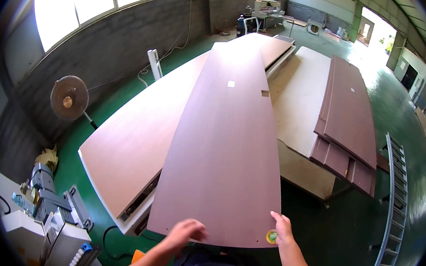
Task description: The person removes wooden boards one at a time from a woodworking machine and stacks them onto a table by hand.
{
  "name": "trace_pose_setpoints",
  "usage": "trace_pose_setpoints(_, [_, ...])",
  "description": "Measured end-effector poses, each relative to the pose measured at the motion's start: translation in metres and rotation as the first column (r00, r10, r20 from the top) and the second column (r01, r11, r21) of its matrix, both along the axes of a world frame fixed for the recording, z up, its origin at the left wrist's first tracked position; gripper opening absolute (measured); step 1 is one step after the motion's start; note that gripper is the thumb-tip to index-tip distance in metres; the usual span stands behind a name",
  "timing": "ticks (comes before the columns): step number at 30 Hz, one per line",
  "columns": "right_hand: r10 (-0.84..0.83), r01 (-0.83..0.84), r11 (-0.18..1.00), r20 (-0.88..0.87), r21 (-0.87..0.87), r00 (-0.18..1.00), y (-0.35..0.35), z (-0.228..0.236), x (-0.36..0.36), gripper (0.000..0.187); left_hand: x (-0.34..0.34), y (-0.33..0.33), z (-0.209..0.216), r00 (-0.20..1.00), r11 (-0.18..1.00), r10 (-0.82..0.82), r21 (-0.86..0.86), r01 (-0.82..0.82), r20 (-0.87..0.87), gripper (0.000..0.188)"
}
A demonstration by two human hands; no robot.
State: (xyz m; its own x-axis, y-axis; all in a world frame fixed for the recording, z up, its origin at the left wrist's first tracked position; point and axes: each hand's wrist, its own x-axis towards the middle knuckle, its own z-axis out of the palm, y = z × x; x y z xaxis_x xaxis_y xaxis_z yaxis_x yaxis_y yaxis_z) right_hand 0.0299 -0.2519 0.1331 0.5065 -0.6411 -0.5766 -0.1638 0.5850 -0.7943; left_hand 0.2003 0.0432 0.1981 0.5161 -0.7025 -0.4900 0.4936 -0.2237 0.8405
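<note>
A long purple-brown door panel (226,149) lies lengthwise before me, with a small white label and a notch in its right edge. My right hand (283,227) is at the panel's near right corner, closed around a small roll of tape (271,236) with a yellow-green centre. One of its fingers or the thumb reaches up along the panel's edge. Over the near left end of the panel is my left hand (186,232), its fingers bent and somewhat blurred. I cannot tell whether it touches the panel or holds anything.
A pale board (132,141) lies under the panel on the left. More brown panels (350,109) are stacked at right on a white board (300,100). A metal ladder (394,212) lies far right. A fan (69,97) and a machine (56,220) stand left.
</note>
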Motion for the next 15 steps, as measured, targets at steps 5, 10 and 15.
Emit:
trace_pose_setpoints(5, [-0.068,0.050,0.988,-0.122,-0.143,0.990,-0.018,-0.019,-0.033,0.035,0.098,0.003,-0.031,0.205,0.807,-0.195,0.276,-0.523,0.959,0.040])
trace_pose_setpoints(10, [-0.180,0.010,0.911,-0.377,-0.412,0.909,0.001,-0.030,-0.034,0.051,0.142,-0.014,-0.062,0.637,0.668,-0.096,0.524,-0.528,0.765,0.055])
trace_pose_setpoints(15, [-0.192,-0.040,0.892,-0.458,-0.451,0.868,0.007,-0.029,-0.034,0.051,0.163,-0.024,-0.071,0.689,0.636,0.078,0.496,-0.591,0.721,0.057])
